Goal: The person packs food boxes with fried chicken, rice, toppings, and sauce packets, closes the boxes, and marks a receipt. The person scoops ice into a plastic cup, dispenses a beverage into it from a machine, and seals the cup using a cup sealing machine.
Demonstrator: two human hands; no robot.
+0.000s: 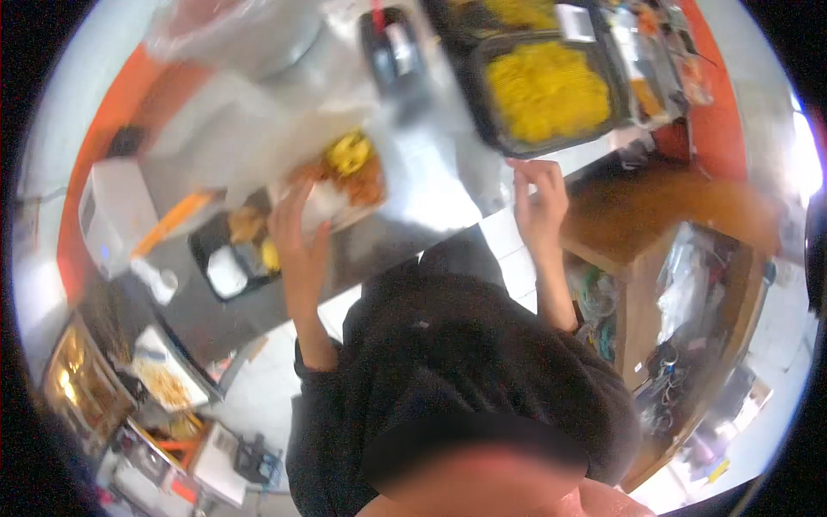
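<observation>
My left hand [299,237] is at the near edge of a sheet of paper, its fingers apart and its thumb held off to the side. Fingertips reach the left side of a food portion on the paper: white rice [323,203], a reddish-brown food [364,184] and a yellow piece [349,152] on top. Whether they touch it is blurred. My right hand [543,200] hangs just below a black tray of yellow food [549,93], fingers bent and loosely apart, with nothing visible in them. Left of my left hand sits a small black tray [226,265] with white and brown contents.
A black container with a red handle [392,47] stands at the back. Clear plastic [241,34] covers a large vessel at the upper left. A white box [119,215] and an orange-handled utensil [177,220] lie left. A wooden cabinet [663,284] stands right.
</observation>
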